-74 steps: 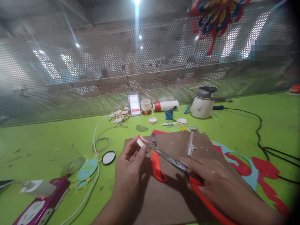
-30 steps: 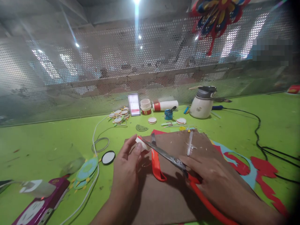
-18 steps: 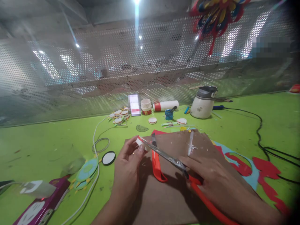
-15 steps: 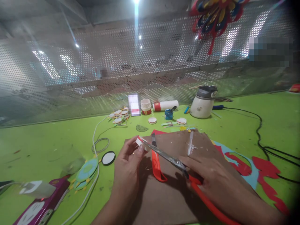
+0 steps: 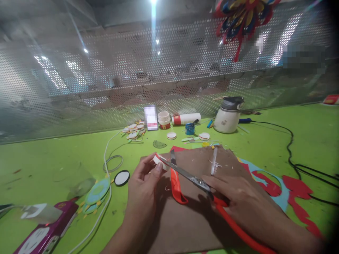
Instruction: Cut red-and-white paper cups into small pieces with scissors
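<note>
My left hand [image 5: 144,183] pinches a small white and red round piece [image 5: 158,159] above the far left corner of a brown board [image 5: 193,211]. My right hand [image 5: 238,201] grips red-handled scissors [image 5: 190,178], whose blades reach up left to that piece. A second pair of red-handled scissors [image 5: 175,180] lies on the board between my hands. A white pen-like stick [image 5: 214,161] rests on the board's far part.
On the green table [image 5: 53,162]: a black-rimmed white disc [image 5: 122,177], teal paper flowers [image 5: 96,192], a white cable [image 5: 106,197], a purple box [image 5: 45,233], a white pot [image 5: 227,116], small jars [image 5: 164,120], a glue bottle [image 5: 186,118], red and blue cutouts [image 5: 280,187], a black cord [image 5: 293,151]. A perforated metal screen [image 5: 132,70] stands behind.
Almost nothing has moved. My left hand has turned the small round piece slightly against the scissor blades, and the view has shifted a little.
</note>
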Available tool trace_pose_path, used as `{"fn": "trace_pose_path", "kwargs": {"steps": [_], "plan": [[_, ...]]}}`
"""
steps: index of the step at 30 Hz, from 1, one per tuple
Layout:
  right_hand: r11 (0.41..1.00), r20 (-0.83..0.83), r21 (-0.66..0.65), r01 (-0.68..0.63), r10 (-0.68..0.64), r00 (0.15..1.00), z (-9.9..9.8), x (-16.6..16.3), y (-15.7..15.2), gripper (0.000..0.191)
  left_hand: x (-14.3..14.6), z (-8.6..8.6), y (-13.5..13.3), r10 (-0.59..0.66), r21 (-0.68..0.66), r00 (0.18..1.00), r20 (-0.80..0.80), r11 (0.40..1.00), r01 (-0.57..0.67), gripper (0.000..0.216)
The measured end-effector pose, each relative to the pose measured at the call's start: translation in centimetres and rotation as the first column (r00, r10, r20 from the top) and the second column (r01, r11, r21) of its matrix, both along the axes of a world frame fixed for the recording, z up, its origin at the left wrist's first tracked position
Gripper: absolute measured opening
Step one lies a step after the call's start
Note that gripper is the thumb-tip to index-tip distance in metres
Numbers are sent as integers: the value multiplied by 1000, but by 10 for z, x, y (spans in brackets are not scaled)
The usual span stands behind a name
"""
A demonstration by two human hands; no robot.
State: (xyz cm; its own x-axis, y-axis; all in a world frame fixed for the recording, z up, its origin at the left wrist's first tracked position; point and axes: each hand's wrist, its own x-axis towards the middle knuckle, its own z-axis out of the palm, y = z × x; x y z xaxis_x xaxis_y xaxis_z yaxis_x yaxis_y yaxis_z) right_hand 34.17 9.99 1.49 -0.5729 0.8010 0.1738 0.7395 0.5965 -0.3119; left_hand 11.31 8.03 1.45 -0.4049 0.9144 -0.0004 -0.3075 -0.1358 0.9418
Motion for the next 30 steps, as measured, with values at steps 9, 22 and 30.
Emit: {"fn": "trace_pose_path", "kwargs": {"steps": [9,22,30], "plan": [[999,34,46,2,-3,999,-1,-1,4,38,1,9,-1,39,8,999,33,999,-39,33],[995,41,-95,14,-11,999,1,-2,2,35,3,6,-4,10,-40,1000,4,999,-10,43],[983,20,-178,37,-34,999,5,-6,1,38,3,7,-2,40,-11,998,-39,999,-41,39]]}}
